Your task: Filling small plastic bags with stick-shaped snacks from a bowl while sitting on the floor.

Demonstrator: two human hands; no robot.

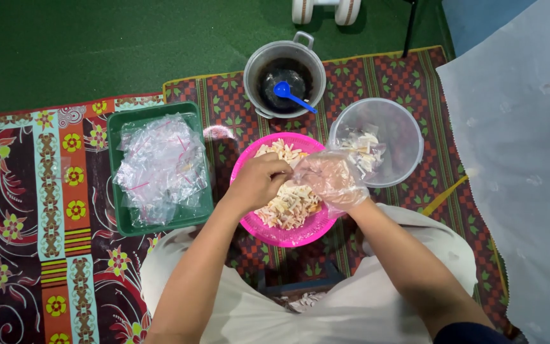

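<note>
The pink bowl (286,234) was shiny plastic, the pot (263,58) dull metal, the mat (46,210) soft cloth.

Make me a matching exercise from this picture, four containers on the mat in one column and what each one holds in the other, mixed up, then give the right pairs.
Column one:
1. pink bowl
2. green tray
3. metal pot
4. clear round tub

Column two:
A. a blue spoon in dark liquid
B. a heap of clear plastic bags
C. a pile of pale food strips, with both hands over it
D. only a few pale pieces

Pairs: 1-C, 2-B, 3-A, 4-D
</note>
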